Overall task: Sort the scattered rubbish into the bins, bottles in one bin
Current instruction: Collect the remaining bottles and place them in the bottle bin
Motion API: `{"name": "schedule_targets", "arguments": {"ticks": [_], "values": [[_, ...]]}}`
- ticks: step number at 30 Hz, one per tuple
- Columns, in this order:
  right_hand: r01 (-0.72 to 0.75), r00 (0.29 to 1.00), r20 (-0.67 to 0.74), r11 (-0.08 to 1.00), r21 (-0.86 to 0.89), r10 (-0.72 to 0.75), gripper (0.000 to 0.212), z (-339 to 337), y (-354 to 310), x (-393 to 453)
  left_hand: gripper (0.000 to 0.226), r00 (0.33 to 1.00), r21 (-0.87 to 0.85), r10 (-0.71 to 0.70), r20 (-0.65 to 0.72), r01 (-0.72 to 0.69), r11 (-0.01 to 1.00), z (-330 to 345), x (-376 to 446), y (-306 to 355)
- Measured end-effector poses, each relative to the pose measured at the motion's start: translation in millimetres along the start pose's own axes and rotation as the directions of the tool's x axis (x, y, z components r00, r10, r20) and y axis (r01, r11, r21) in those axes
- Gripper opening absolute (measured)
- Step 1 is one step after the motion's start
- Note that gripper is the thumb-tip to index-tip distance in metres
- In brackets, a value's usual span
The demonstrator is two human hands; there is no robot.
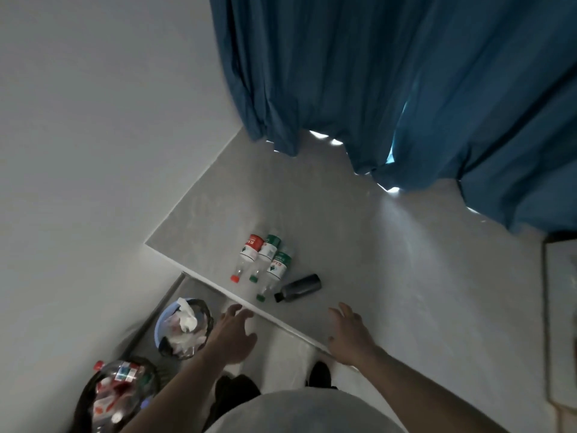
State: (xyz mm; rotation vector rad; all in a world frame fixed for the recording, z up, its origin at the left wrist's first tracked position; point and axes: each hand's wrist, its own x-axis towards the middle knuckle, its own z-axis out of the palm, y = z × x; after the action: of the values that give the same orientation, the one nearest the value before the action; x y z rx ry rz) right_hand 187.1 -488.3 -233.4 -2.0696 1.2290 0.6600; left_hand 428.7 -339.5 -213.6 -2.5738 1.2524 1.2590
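Several bottles lie on the grey raised floor: a red-capped clear bottle, two green-capped clear bottles and a black bottle. My left hand and my right hand hover near the step's edge just short of the bottles, fingers spread and holding nothing. Below left, a blue bin holds crumpled paper and wrappers. A black-lined bin at the bottom left is full of plastic bottles.
A white wall runs along the left. A blue curtain hangs at the back down to the floor. A pale edge strip marks the step. My dark shoes stand below it. A framed panel leans at the right.
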Motion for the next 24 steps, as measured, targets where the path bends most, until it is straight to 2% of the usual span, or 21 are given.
{"name": "schedule_targets", "arguments": {"ticks": [3, 9, 12, 16, 21, 24], "values": [[0.034, 0.999, 0.012, 0.999, -0.041, -0.033, 0.066, -14, 16, 4, 0.056, 1.0, 0.044, -0.009, -0.002, 0.009, 0.999, 8, 1, 24], [0.069, 0.997, 0.052, 0.988, -0.141, -0.063, 0.07, -24, 24, 32, 0.056, 0.997, -0.013, -0.067, 0.049, 0.067, 0.998, 20, 29, 37], [0.064, 0.997, 0.055, 0.983, -0.17, -0.055, 0.07, -23, 20, 59, 0.058, 0.992, -0.011, -0.087, 0.095, 0.088, 0.996, 29, 63, 33], [0.07, 0.997, 0.056, 0.975, -0.212, -0.06, 0.072, -12, 16, 108, 0.06, 0.992, -0.025, -0.092, 0.084, 0.095, 0.995, 45, 127, 21], [0.135, 0.989, 0.09, 0.948, -0.288, -0.114, 0.082, 11, -3, 183, 0.063, 0.989, -0.021, -0.13, 0.074, 0.132, 0.991, 72, 191, 3], [0.191, 0.982, 0.055, 0.929, -0.316, -0.183, 0.081, 33, -14, 226, 0.065, 0.988, 0.029, -0.124, 0.087, 0.122, 0.992, 91, 220, -8]]}}
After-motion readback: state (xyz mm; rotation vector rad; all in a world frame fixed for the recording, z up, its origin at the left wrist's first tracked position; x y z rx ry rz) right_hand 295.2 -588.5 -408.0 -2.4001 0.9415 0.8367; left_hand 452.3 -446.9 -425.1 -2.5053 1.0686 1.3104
